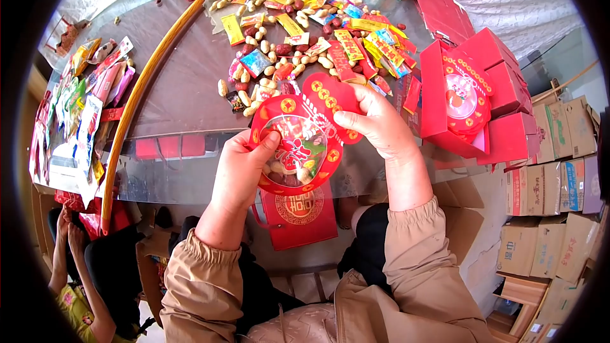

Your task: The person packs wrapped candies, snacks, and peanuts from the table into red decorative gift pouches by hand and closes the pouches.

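Both of my hands hold a red gourd-shaped candy bag [296, 151] above the table's near edge. Peanuts and wrapped sweets show through its round clear window, which has white and red printing. My left hand [240, 164] is closed on the bag's left edge, thumb on the front. At the narrower upper end, my right hand [380, 122] pinches the red flap between thumb and fingers. Just beyond the bag lies a spread of peanuts, dates and wrapped sweets [298, 38]. Whether the bag's top is sealed I cannot tell.
A red box [435, 111] with similar bags stands at right, near stacked cartons [559, 181]. A yellow wooden strip [149, 82] separates packaged snacks [82, 111] at left. Below the bag is a red gift bag [302, 219]. Another person's hands [68, 228] are at lower left.
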A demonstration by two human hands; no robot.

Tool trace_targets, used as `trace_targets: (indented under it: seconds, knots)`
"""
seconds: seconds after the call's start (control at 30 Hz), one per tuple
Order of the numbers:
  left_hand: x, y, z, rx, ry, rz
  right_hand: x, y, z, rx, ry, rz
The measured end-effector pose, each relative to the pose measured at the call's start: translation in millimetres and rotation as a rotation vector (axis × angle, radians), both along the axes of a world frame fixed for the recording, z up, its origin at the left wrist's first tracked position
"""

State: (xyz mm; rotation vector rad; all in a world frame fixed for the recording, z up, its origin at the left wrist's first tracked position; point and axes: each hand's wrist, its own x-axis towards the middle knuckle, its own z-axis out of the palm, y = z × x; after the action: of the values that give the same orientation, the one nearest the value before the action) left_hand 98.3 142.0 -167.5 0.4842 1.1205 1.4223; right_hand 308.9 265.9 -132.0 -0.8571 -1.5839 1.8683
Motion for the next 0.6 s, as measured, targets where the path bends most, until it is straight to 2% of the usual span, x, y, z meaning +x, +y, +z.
trace_targets:
  seconds: [0.47,0.6]
  knots:
    - [0,-1,2,0.002,-0.032,-0.048,15,6,1,0.074,-0.117,0.189]
    - [0,-1,-1,-0.022,0.038,-0.086,15,4,0,0.128,-0.116,0.229]
